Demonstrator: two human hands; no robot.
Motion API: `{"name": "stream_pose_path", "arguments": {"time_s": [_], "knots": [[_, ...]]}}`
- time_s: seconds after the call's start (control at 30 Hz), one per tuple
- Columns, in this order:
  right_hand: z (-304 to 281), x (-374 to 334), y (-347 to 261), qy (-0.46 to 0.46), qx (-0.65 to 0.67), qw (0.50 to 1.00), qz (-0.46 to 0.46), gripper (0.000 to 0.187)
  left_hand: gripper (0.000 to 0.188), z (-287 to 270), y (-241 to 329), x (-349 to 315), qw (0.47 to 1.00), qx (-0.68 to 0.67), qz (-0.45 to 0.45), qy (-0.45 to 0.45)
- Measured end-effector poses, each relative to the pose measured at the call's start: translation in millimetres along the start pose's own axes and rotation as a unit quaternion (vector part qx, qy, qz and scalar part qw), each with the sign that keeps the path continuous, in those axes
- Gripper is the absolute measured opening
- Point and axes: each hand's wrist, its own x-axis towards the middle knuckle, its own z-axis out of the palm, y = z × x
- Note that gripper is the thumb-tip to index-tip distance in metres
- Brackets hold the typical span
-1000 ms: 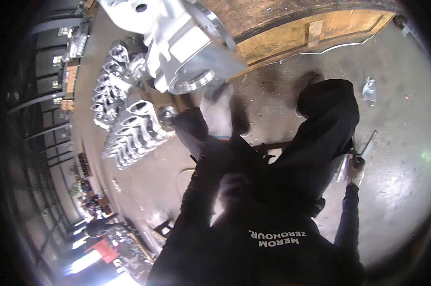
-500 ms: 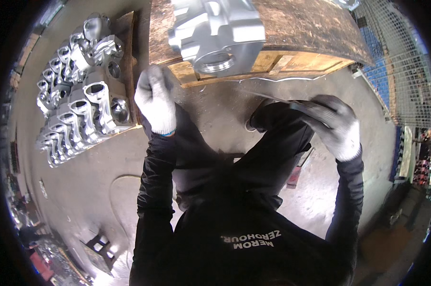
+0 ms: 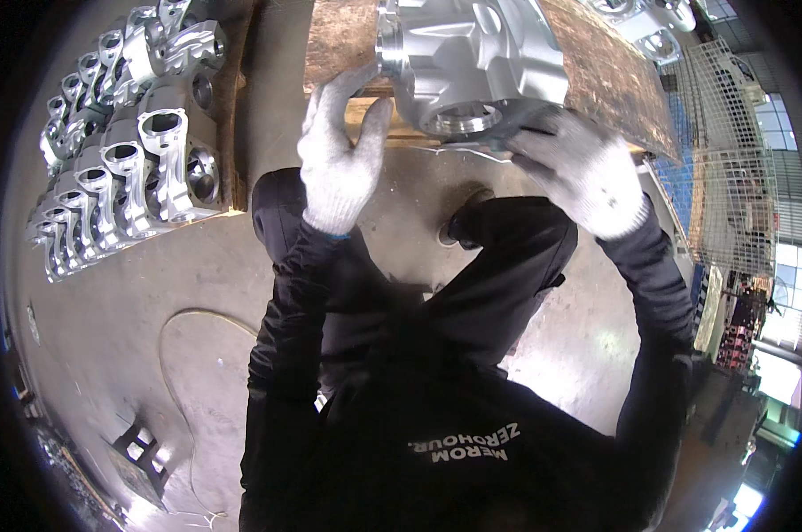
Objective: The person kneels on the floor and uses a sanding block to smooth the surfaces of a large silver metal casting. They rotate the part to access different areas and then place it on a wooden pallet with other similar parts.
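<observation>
**Casting attended at its round opening**

Casting sits on the wooden bench. My left hand is open beside its left end; contact unconfirmed. My right hand is blurred near the opening; I cannot tell its grip. I judge the step to be work at that opening; the next move calls for left-hand steadying.

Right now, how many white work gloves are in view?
2: one on the left hand, at the left side of the large silver casting; one on the right hand, blurred, by its lower right. Others could be hidden in the cluttered background.
</observation>
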Motion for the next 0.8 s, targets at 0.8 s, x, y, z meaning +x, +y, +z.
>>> {"name": "stream_pose_path", "arguments": {"time_s": [0.8], "knots": [[-4,-11,1,0.085,-0.008,0.996,-0.020,0.028,0.029,1,8,-63,0.982,-0.069,-0.171,0.026]]}}
